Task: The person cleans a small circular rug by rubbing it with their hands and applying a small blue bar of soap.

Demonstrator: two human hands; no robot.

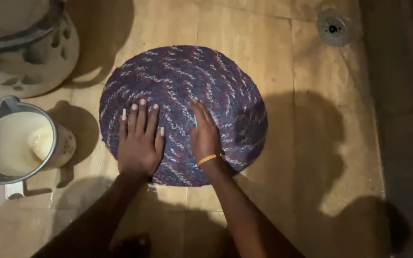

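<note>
I am looking down at a tiled floor (311, 143) that is glistening wet in the dim light. A round braided mat (225, 86), purple with pale flecks, is lying flat on it in the middle of my view. At the top left a large pale patterned bucket (48, 57) is standing, and below it a jug (20, 143) with a grey rim is sitting on the tiles, holding milky water. My left hand (139, 143) is pressing down on the near left part of the mat, open, palm flat, fingers spread. My right hand (205, 138) is lying just beside it on the mat, also open and flat, fingers together, with an orange band (207, 159) circling the wrist. A small round drain (333, 27) is sitting at the top right.
</note>
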